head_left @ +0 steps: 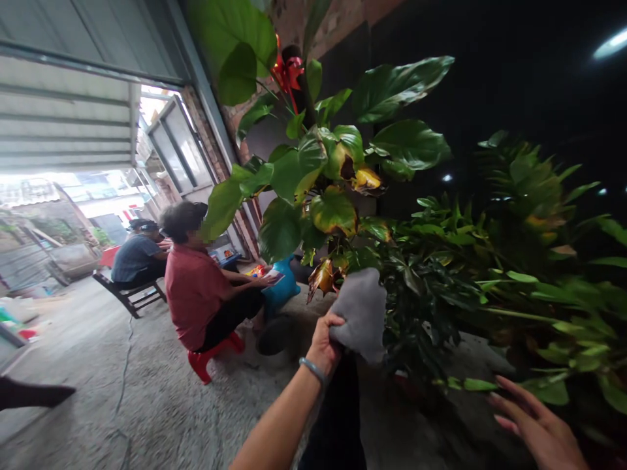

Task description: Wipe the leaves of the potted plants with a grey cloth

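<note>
My left hand (325, 334), with a bangle on the wrist, grips a grey cloth (361, 314) by its near edge between thumb and fingers. The cloth spreads out in front of the lower leaves of a tall broad-leaved plant (298, 173), some of whose leaves are yellow and brown. At the lower right, my right hand (541, 421) is open with its fingers stretched out. Its fingertips are close to a small green leaf (480, 384) on a low plant; whether they touch it I cannot tell.
A person in a red shirt (193, 294) sits on a red stool (210, 360) at the left. Another person (134, 256) sits farther back on a wooden chair (137, 301). A dark bucket (277, 339) stands on the concrete floor, and a cable (125, 365) runs along it.
</note>
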Demonstrator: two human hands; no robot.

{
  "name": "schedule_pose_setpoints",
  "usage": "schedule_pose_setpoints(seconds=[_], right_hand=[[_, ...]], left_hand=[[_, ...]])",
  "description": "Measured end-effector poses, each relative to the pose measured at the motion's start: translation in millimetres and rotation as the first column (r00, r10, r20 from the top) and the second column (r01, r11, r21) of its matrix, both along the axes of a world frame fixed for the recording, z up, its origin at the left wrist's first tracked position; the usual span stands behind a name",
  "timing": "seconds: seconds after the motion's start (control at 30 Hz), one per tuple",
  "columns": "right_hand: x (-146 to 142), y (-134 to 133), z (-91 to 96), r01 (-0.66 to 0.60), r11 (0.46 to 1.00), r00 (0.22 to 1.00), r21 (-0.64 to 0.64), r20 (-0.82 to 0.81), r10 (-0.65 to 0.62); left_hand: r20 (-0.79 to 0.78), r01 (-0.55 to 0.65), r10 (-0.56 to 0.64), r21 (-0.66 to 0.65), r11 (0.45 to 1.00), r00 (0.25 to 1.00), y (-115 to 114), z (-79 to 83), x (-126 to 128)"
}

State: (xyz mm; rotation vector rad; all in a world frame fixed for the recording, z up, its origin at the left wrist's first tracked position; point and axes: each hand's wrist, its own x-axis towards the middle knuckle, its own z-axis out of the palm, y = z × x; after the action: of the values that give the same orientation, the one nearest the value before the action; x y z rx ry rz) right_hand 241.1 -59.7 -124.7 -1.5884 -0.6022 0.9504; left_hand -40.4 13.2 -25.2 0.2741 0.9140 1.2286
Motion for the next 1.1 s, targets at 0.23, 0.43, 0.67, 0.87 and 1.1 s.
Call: schedule_pose_setpoints(seconds=[0.23,0.43,0.67,0.87,1.1], right_hand=[[-18.5,0.6,15.3,0.067,0.996,0.997,0.055,-0.039,-0.065],[-8.4,-1.4,12.2,0.025,1.000,0.999,-0.006,0.046,-0.025],[-9.8,-2.7,12.7,0.055,0.995,0.998,0.083,-0.031,-0.053],[-18.4,-1.2,22.8,0.094,0.995,0.994,0.033,-0.061,-0.092],[-13.2,-5.4,18.1,0.093,0.991,0.992,0.093,-0.095,-0.084]], left_hand=[[-0.064,-0.045,0.056,0.156,0.987,0.996,46.3,39.8,47.4],[-0.165,0.242,-0.239,-0.002,0.970,0.957,-18.1,-28.5,47.2],[-0.146,0.371,-0.342,0.310,0.875,0.928,-30.0,10.0,35.6],[-0.160,0.272,-0.223,0.441,0.855,0.962,8.8,49.9,78.0],[-0.305,0.508,-0.453,0.130,0.851,0.838,-19.4,20.9,89.4]])
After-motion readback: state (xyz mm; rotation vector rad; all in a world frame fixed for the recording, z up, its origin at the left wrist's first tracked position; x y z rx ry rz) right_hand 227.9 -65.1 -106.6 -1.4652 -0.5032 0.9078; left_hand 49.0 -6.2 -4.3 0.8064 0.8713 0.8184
